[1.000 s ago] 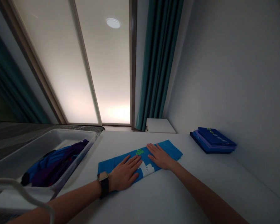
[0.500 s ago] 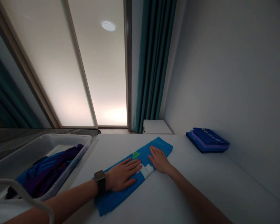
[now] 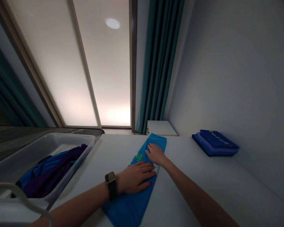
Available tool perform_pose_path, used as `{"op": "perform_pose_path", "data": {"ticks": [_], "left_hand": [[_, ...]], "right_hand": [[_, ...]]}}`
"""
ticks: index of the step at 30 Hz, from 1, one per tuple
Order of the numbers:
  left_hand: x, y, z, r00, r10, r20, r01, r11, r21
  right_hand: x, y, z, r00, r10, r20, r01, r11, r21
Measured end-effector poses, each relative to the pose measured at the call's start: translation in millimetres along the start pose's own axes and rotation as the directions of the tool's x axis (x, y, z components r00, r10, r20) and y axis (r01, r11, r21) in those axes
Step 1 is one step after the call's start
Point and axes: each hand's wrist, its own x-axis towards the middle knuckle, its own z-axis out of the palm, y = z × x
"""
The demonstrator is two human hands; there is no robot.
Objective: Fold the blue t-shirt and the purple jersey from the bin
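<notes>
The blue cloth (image 3: 130, 206) lay folded into a long strip on the white surface (image 3: 184, 192), its long axis running from the near edge of the view up and slightly right toward the far end of the surface. The left hand (image 3: 134, 178), with a black watch (image 3: 111, 184) on its wrist, lay flat and open across the strip's middle, fingers pointing right and reaching its right edge. The right hand (image 3: 156, 154) was also flat and open, farther along on the far half, with its fingers angled left. Neither hand gripped the cloth. The left arm came in from the lower left, the right from the lower right. Beyond the left arm stood a tub (image 3: 85, 140) of dark clothes (image 3: 47, 175); a folded stack (image 3: 215, 143) sat far right.
</notes>
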Motion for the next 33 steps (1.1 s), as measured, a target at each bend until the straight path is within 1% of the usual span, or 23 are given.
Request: {"op": "perform_pose_path", "data": {"ticks": [1,2,4,6,8,10,11,14,17,19,22,24,26,29,33], "left_hand": [[-6,-7,-5.4,1.000,0.020,0.009,-0.020,1.000,0.017],[-12,-12,-7.9,1.000,0.016,0.017,-0.016,1.000,0.026],[-21,-15,-4.0,0.999,-0.031,0.034,0.030,0.999,0.034],[-22,-7,9.1,0.994,-0.109,0.021,0.109,0.994,0.025],[-15,9,26.3,0.976,-0.215,-0.034,0.215,0.977,0.004],[-3,25,42.3,0.925,-0.358,-0.126,0.358,0.934,-0.024],[3,32,48.5,0.910,-0.388,-0.146,0.386,0.921,-0.042],[12,43,57.3,0.900,-0.401,-0.174,0.392,0.916,-0.083],[6,42,51.2,0.907,-0.383,-0.173,0.367,0.923,-0.117],[-4,35,40.8,0.913,-0.364,-0.183,0.344,0.930,-0.133],[-18,10,20.8,0.925,-0.324,-0.200,0.309,0.946,-0.101],[-25,-11,9.4,0.916,-0.344,-0.206,0.336,0.939,-0.074],[-30,-30,2.9,0.899,-0.384,-0.210,0.376,0.923,-0.078],[-33,-50,3.8,0.882,-0.410,-0.230,0.397,0.912,-0.103],[-35,-56,12.3,0.888,-0.384,-0.253,0.369,0.923,-0.109]], "right_hand": [[-2,-5,5,0.999,0.034,-0.003,-0.034,0.999,0.001],[-3,-9,10,0.998,0.057,-0.004,-0.057,0.998,-0.001],[-2,-13,16,0.999,0.053,-0.006,-0.053,0.998,-0.017],[1,-13,17,0.999,-0.030,-0.015,0.029,0.998,-0.054],[6,-11,15,0.985,-0.170,-0.024,0.167,0.982,-0.090],[12,-8,12,0.955,-0.295,-0.014,0.292,0.951,-0.104],[14,-6,11,0.941,-0.339,-0.003,0.337,0.936,-0.103],[16,-3,8,0.919,-0.395,0.015,0.394,0.914,-0.098],[14,-1,8,0.922,-0.386,-0.006,0.383,0.917,-0.106],[13,-1,9,0.931,-0.364,-0.020,0.360,0.926,-0.109],[12,-1,10,0.940,-0.341,-0.012,0.338,0.935,-0.107],[12,-3,10,0.945,-0.328,0.004,0.327,0.939,-0.107],[11,-7,9,0.952,-0.306,0.011,0.306,0.946,-0.107],[1,-18,8,0.964,-0.267,0.006,0.266,0.958,-0.105],[-28,-37,14,0.979,-0.203,0.005,0.203,0.975,-0.090]]}}
